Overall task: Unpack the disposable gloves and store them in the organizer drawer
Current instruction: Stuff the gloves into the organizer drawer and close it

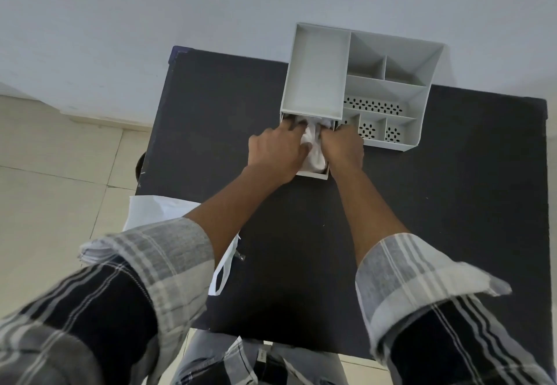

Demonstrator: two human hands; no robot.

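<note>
Under both your arms lies one black table (422, 203). Just beyond your hands stands one grey organizer (355, 83); its top shows one large tray and six smaller compartments, three with perforated floors. One drawer (313, 176) is pulled out toward you beneath your hands, with only its front edge plainly visible. One white bag (156, 209) lies under your left forearm, mostly hidden by the sleeve. The gloves (313, 149) sit bunched in the drawer between your hands; you cannot count them. Your left hand (277, 155) presses on them with fingers curled, tips hidden under the organizer. Your right hand (343, 149) is fisted, gripping them.
</note>
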